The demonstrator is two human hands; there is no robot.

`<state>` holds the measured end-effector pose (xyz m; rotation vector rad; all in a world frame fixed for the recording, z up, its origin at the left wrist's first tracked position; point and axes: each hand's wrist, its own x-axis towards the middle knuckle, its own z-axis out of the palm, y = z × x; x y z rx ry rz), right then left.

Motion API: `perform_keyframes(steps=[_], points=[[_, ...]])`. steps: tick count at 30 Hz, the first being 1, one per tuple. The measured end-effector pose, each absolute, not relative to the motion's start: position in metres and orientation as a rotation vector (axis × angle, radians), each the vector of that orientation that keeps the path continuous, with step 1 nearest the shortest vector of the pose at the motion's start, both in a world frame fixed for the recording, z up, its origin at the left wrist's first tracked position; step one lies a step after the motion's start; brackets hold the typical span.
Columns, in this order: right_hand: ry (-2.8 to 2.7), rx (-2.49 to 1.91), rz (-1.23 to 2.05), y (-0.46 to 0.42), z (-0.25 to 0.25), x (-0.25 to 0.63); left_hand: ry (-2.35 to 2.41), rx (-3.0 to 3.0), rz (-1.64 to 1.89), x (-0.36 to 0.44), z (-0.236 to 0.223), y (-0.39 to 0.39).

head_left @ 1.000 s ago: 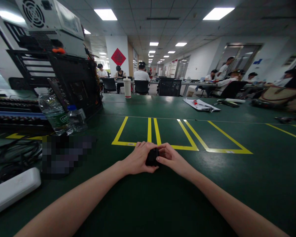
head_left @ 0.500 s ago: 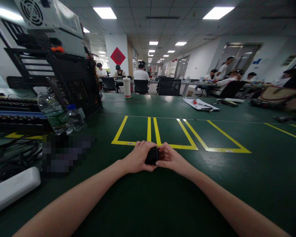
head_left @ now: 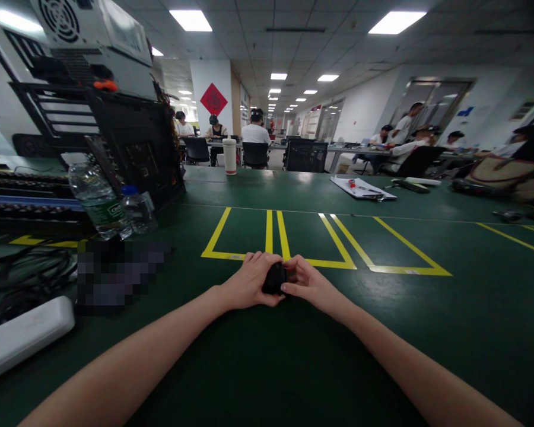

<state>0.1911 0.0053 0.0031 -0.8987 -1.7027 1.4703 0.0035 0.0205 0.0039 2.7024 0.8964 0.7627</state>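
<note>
Both my hands meet over the green table (head_left: 382, 332) near its middle, just in front of yellow taped boxes (head_left: 285, 243). Between them is a small black object (head_left: 275, 279), rounded and mostly hidden by fingers. My left hand (head_left: 247, 283) curls over its left side with fingers closed around it. My right hand (head_left: 306, 281) pinches its right side with thumb and fingertips. I cannot make out what the object is.
At the left stand two water bottles (head_left: 98, 201), an open black computer case (head_left: 133, 148), stacked keyboards (head_left: 22, 201), cables (head_left: 22, 279) and a white power strip (head_left: 22, 335). A clipboard (head_left: 362, 188) and a white cup (head_left: 229, 156) lie farther back. Several people sit at distant desks.
The view has shifted slightly. Both hands stay together on the black object, with only small finger movement.
</note>
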Motion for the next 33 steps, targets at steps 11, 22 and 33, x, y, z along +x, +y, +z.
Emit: perform_keyframes(steps=[11,22,33], points=[[-1.689,-0.910,1.379,0.008,-0.002,0.189,0.920,2.693,0.766,0.004,0.006,0.018],[-1.670,-0.791,1.477,0.010,-0.006,0.191,1.006,2.685,0.704,0.008,0.008,0.017],[-1.712,-1.010,1.372,0.006,-0.002,0.188,0.964,2.660,0.662,0.006,0.018,0.012]])
